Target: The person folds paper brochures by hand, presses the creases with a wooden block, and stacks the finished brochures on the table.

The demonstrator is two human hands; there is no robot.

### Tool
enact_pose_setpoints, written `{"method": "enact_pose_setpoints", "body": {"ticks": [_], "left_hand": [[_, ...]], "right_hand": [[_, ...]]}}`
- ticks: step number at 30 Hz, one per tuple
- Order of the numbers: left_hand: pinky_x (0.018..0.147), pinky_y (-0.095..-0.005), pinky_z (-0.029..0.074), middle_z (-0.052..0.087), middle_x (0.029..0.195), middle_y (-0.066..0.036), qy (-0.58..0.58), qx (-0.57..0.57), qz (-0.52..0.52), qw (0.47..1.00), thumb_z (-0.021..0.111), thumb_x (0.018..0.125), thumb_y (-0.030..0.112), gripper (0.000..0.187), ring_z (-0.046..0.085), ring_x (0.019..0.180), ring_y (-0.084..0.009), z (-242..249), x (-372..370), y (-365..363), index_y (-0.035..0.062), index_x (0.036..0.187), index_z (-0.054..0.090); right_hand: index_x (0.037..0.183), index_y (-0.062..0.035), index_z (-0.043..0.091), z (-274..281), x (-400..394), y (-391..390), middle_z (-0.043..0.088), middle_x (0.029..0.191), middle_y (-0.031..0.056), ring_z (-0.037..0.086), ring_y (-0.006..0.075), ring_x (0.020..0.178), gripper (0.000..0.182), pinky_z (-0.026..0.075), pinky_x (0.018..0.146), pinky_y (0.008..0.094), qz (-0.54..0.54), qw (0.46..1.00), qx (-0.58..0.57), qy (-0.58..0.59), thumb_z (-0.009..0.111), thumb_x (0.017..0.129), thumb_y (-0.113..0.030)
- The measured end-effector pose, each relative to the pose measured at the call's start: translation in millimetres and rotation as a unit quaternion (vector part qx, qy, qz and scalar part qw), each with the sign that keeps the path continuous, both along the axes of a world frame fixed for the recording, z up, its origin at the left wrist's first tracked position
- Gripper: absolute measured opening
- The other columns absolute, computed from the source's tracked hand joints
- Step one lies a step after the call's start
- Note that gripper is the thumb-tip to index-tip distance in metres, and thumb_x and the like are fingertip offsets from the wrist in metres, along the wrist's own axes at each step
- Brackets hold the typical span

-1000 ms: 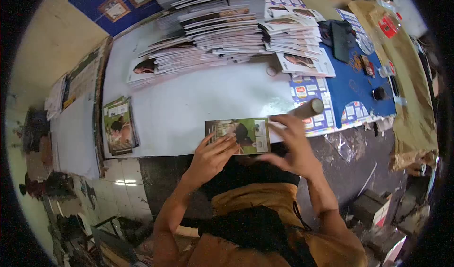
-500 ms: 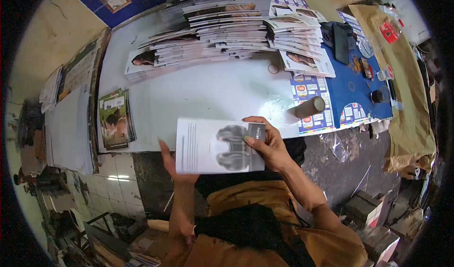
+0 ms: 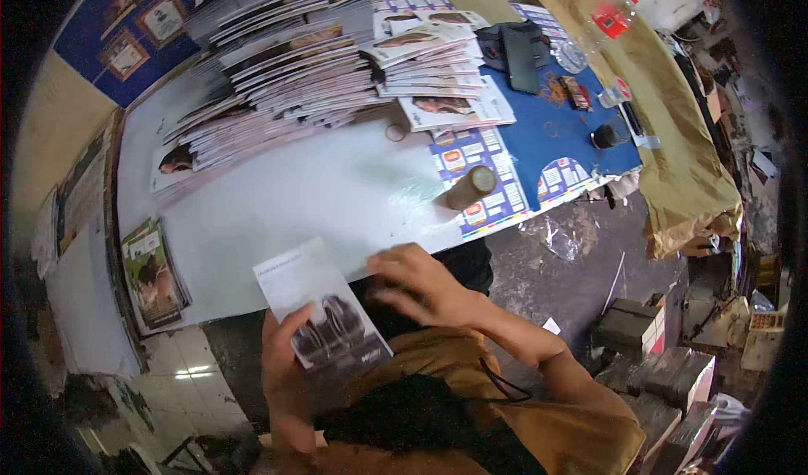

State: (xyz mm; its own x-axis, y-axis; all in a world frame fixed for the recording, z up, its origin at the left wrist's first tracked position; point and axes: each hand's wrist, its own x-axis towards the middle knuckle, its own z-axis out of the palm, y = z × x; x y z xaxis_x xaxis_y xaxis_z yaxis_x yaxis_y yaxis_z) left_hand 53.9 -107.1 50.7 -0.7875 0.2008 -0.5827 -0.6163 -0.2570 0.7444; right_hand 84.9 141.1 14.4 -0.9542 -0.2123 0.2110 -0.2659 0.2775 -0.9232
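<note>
A white booklet [image 3: 307, 275] with a dark grey picture across its lower half is tilted in front of me, over the table's near edge. My left hand [image 3: 282, 349] grips it from the left side, thumb on the printed face and the other fingers hidden behind. Just right of the booklet hovers my right hand [image 3: 425, 288], slightly blurred, with its fingers loosely bent and apart and nothing in them. Tall piles of similar booklets [image 3: 295, 79] are stacked at the back of the white table [image 3: 278, 214].
A brownish cylinder [image 3: 471, 187] stands near the front edge on printed sheets. Green-covered booklets [image 3: 153, 277] lie at the left edge. On the blue area are a dark phone-like slab [image 3: 520, 58] and a dark cup [image 3: 608, 135]. Boxes [image 3: 631, 325] sit on the floor at right.
The booklet has turned and come lower and nearer my body. My left hand has taken hold of it, and my right hand has let go. The view has shifted right.
</note>
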Motion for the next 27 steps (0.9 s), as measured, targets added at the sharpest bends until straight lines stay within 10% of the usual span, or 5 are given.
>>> {"method": "enact_pose_setpoints", "body": {"ticks": [6, 9, 11, 16, 27], "left_hand": [[0.109, -0.0443, 0.041, 0.045, 0.145, -0.021, 0.124, 0.197, -0.006, 0.972, 0.046, 0.101, 0.04, 0.064, 0.049, 0.131, -0.0308, -20, 9, -7, -0.0018, 0.148, 0.036], [0.116, -0.0498, 0.03, 0.024, 0.159, -0.02, 0.322, -0.242, 0.1, 0.91, 0.057, 0.09, 0.067, 0.104, 0.033, 0.143, -0.0335, -15, -6, 18, 0.0038, 0.158, 0.009], [0.119, -0.0501, 0.022, 0.018, 0.16, -0.025, 0.51, -0.298, -0.016, 0.807, 0.063, 0.081, 0.074, 0.123, 0.028, 0.145, -0.0392, -15, 7, 21, 0.0015, 0.158, 0.0], [0.113, -0.0504, 0.034, 0.032, 0.152, -0.026, 0.475, -0.22, -0.047, 0.851, 0.074, 0.082, 0.051, 0.103, 0.04, 0.138, -0.0372, -50, 9, 15, -0.008, 0.149, 0.023], [0.104, -0.0448, 0.045, 0.049, 0.138, -0.022, 0.141, 0.235, -0.019, 0.962, 0.056, 0.086, 0.036, 0.079, 0.052, 0.123, -0.0328, -34, 9, 32, -0.0054, 0.148, 0.029]], "right_hand": [[0.125, -0.0129, 0.067, -15, -6, -9, 0.064, 0.119, 0.003, 0.058, 0.0217, 0.108, 0.047, 0.041, 0.083, 0.0373, 0.004, 0.956, 0.139, 0.258, 0.074, 0.078, -0.012], [0.109, -0.0044, 0.071, -4, -11, -23, 0.067, 0.101, 0.0067, 0.063, 0.0259, 0.096, 0.036, 0.046, 0.077, 0.0378, -0.077, 0.966, 0.034, 0.242, 0.078, 0.074, -0.004], [0.094, -0.0021, 0.068, 2, -9, -41, 0.061, 0.088, 0.0103, 0.06, 0.0292, 0.089, 0.016, 0.047, 0.077, 0.0403, -0.044, 0.973, -0.035, 0.225, 0.075, 0.08, -0.003], [0.081, -0.0021, 0.057, -5, 7, -64, 0.057, 0.083, 0.0132, 0.055, 0.0348, 0.085, 0.016, 0.046, 0.073, 0.0431, 0.018, 0.987, -0.11, 0.116, 0.073, 0.078, -0.004], [0.088, -0.0011, 0.064, -18, -12, -46, 0.065, 0.083, 0.0051, 0.056, 0.0094, 0.078, 0.025, 0.046, 0.068, 0.0289, 0.062, 0.981, -0.17, -0.071, 0.081, 0.083, -0.018]]}}
